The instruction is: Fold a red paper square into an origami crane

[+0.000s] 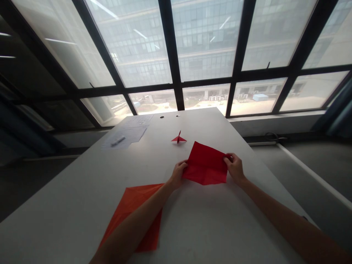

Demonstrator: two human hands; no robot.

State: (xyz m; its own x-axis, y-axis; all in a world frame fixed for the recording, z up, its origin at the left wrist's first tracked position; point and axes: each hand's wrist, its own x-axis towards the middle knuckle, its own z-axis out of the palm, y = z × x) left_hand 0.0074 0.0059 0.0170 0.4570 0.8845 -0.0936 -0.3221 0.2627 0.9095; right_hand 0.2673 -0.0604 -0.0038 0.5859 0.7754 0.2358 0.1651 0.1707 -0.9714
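Note:
A sheet of red paper (207,165) with crease lines is held up over the white table, tilted toward me. My left hand (178,173) pinches its left edge between thumb and fingers. At the sheet's upper right edge, my right hand (235,167) grips the paper the same way. Just beyond the sheet stands a small folded red paper figure (178,139) with pointed wings, touched by neither hand. Orange paper (129,205) lies flat under my left forearm, which hides part of it.
Printed white sheets (132,132) lie at the table's far left, with a marker-like object (118,140) on them. The white table (82,194) reaches toward large windows (206,40). Two round holes are near its far edge. A cable (272,136) lies beyond the right side.

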